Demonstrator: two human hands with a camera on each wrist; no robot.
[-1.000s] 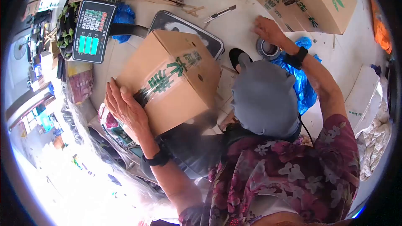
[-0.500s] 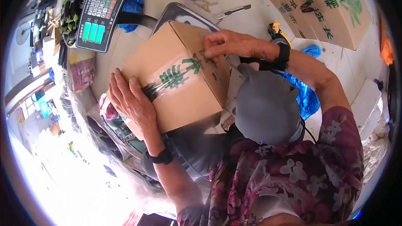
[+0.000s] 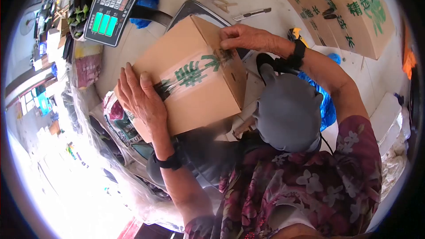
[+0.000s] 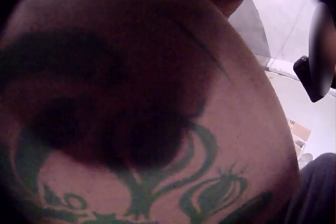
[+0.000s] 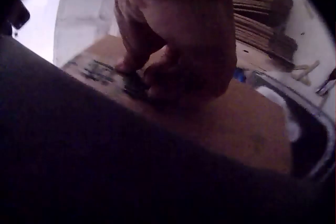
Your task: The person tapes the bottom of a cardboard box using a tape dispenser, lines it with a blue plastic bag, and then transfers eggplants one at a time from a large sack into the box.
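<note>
A cardboard box [image 3: 177, 75] with green printing sits tilted in front of the person, with clear packing tape [image 3: 188, 74] along its top seam. My left hand [image 3: 142, 99] lies flat on the box's left side, fingers spread and straight. In the left wrist view the box's printed wall [image 4: 247, 129] fills most of the picture, partly in shadow. My right hand [image 3: 248, 39] is at the far right edge of the box, its fingers curled. The right wrist view shows that thumb and fingertips pinching at dark, crumpled-looking tape [image 5: 134, 85] on the box.
Behind the box are a platform scale [image 3: 195, 9] and its lit display [image 3: 110, 11]. A box cutter [image 3: 252, 14] and a yellow-and-black tool [image 3: 297, 36] lie on the floor. Another taped box [image 3: 341, 13] is at the upper right. Blue plastic [image 3: 325, 106] lies beside the person's grey-covered knee [image 3: 287, 110].
My right hand has moved left from above the floor by a tape roll to the box's edge, its fingers now curled at the tape. My left hand stays on the box.
</note>
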